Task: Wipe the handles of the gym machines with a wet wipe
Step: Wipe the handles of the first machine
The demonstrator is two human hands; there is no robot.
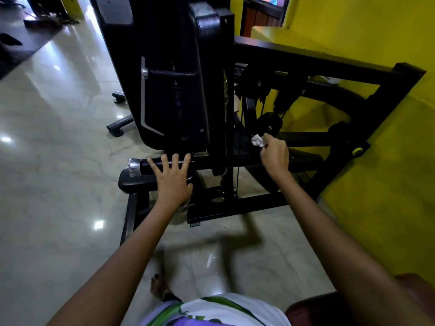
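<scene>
A black gym machine (179, 95) stands on the tiled floor in front of me. Its horizontal black handle (143, 166), capped with a silver end, sticks out to the left at knee height. My left hand (173, 178) lies over this handle with fingers spread and straight. My right hand (275, 155) is further right, near the machine's cross bar, and pinches a crumpled white wet wipe (257, 140) at its fingertips. The wipe is held just below a black pulley wheel (269, 124). Whether the wipe touches the machine I cannot tell.
A yellow wall (376, 161) runs close along the right, behind the machine's black frame (329, 67). Glossy pale floor tiles (58, 161) spread to the left. A dark padded seat (329, 307) is at the lower right. My foot (160, 288) shows below.
</scene>
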